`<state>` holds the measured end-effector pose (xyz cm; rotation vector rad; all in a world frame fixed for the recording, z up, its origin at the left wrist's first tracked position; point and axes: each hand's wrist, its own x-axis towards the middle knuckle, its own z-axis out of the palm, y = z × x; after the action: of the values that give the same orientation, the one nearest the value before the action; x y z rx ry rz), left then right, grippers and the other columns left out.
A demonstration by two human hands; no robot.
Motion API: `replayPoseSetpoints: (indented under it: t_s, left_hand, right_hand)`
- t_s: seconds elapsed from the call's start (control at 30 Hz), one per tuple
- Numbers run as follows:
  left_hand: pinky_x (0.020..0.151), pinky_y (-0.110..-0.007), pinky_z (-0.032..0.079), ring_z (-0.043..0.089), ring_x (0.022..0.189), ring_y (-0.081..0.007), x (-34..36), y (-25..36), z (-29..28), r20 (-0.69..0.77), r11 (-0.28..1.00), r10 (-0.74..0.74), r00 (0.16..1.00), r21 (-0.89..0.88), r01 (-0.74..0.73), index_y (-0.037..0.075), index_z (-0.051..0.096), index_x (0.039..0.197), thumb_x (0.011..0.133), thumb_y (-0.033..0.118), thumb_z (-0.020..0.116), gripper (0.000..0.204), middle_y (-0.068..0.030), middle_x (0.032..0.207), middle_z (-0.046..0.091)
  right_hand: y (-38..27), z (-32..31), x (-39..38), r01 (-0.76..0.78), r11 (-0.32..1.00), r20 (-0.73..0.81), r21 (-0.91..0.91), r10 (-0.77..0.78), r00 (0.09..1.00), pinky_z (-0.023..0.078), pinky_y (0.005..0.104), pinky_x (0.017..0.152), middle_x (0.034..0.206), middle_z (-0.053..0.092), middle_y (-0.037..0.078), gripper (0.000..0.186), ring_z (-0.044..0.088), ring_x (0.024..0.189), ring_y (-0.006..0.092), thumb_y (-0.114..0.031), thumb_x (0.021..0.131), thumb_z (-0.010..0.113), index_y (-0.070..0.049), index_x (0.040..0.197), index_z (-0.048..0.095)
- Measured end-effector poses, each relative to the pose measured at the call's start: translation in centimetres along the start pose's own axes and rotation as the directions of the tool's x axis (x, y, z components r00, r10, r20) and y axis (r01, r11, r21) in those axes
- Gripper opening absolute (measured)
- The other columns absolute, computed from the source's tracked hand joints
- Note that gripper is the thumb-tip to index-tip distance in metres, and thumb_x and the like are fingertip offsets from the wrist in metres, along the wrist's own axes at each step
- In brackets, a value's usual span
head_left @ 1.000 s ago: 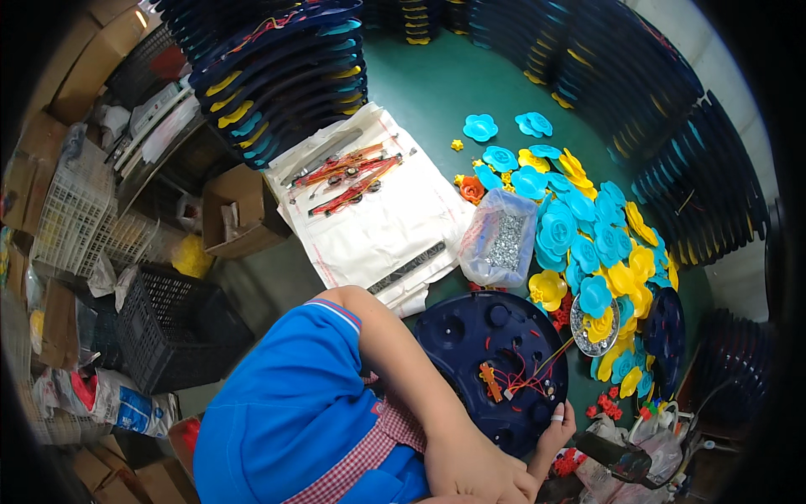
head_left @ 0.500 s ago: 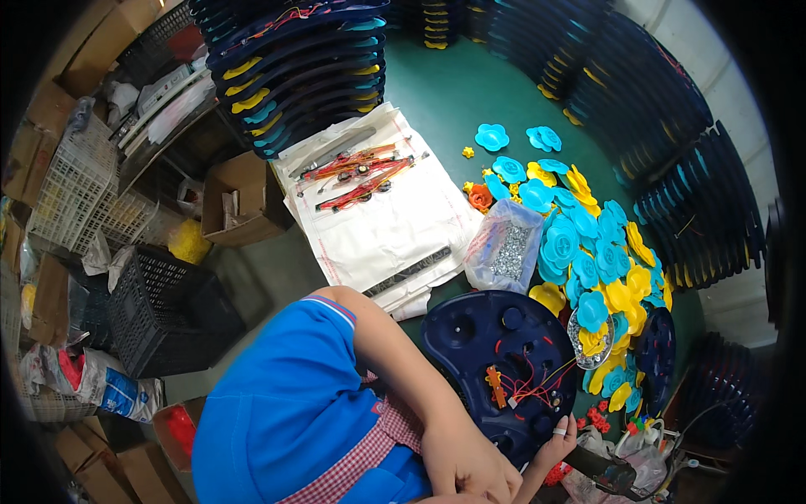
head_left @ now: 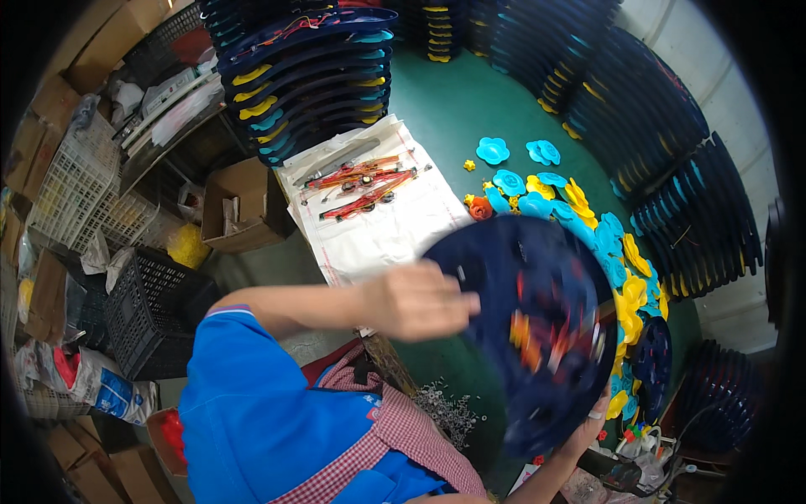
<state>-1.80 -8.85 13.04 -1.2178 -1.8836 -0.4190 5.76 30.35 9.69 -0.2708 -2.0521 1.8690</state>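
A dark blue kidney-shaped plastic panel (head_left: 495, 260) is held raised and tilted above the green table, smeared by motion. Red wires and an orange-brown circuit board (head_left: 526, 340) show on its face. My right hand (head_left: 593, 424) grips the panel's lower right edge, its fingers partly hidden behind it. My left hand (head_left: 424, 304) is at the panel's left side, with fingertips overlapping the edge; blur hides whether they grip it. To the right, blue and yellow flower-shaped plastic pieces (head_left: 634, 294) lie heaped, partly behind the panel.
Bundled wires with small parts (head_left: 365, 186) lie on white sheets (head_left: 369, 244). Small grey screw-like pieces (head_left: 445, 412) are scattered near the front edge. Stacks of dark panels (head_left: 311, 92) stand at the back and right (head_left: 701, 218). A black crate (head_left: 147, 302) and cardboard box (head_left: 239, 202) stand left.
The panel has risen off the table and tilted, covering the clear tub of screws. My left hand has moved up and left to the panel's side; the scattered grey pieces are now uncovered.
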Motion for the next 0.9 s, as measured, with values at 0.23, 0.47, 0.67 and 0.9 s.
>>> replayPoseSetpoints:
  t_s: [0.23, 0.47, 0.67, 0.9]
  left_hand:
    - [0.063, -0.043, 0.052, 0.068, 0.068, -0.0325, -0.4, -24.3, -16.2, -0.368, 0.305, -0.384, 0.847, 0.815, 0.493, 0.017, 0.075, 0.104, 0.089, 0.027, 0.063, 0.021, -0.0121, 0.077, 0.071]
    - [0.092, -0.044, 0.052, 0.065, 0.107, -0.0321, -6.8, -30.9, -24.7, -0.227, 0.094, -0.862, 0.454, 0.808, 0.582, 0.025, 0.069, 0.121, 0.088, 0.041, 0.061, 0.037, -0.0115, 0.115, 0.069]
    - [0.094, -0.044, 0.051, 0.064, 0.11, -0.0309, -8.3, -30.9, -27.7, -0.244, 0.006, -0.894, 0.375, 0.832, 0.555, 0.025, 0.067, 0.124, 0.088, 0.042, 0.063, 0.04, -0.0107, 0.12, 0.068]
    - [0.093, -0.042, 0.05, 0.064, 0.11, -0.0303, -9.0, -32.7, -26.7, -0.148, 0.121, -0.921, 0.361, 0.771, 0.626, 0.027, 0.065, 0.127, 0.089, 0.05, 0.059, 0.045, -0.0096, 0.119, 0.068]
  right_hand:
    - [2.4, -0.7, -0.3, -0.147, 0.978, 0.098, 0.147, 0.133, 0.986, 0.053, 0.0282, 0.07, 0.098, 0.065, 0.008, 0.033, 0.064, 0.079, 0.0152, -0.021, 0.102, 0.051, 0.002, 0.126, 0.057]
    - [4.2, -0.1, 1.2, -0.13, 0.981, -0.027, 0.142, 0.135, 0.99, 0.052, 0.0248, 0.065, 0.085, 0.065, 0.007, 0.026, 0.062, 0.071, 0.0118, -0.017, 0.101, 0.053, 0.003, 0.115, 0.063]
    - [4.8, -1.8, 2.8, -0.116, 0.993, -0.062, 0.013, 0.117, 0.991, 0.052, 0.0245, 0.065, 0.084, 0.065, 0.006, 0.025, 0.06, 0.07, 0.0106, -0.016, 0.101, 0.053, 0.002, 0.114, 0.064]
    - [7.2, -6.2, 3.9, -0.121, 0.988, -0.313, -0.092, 0.086, 0.946, 0.053, 0.027, 0.069, 0.087, 0.066, 0.006, 0.028, 0.061, 0.075, 0.0124, -0.019, 0.099, 0.058, 0.003, 0.114, 0.066]
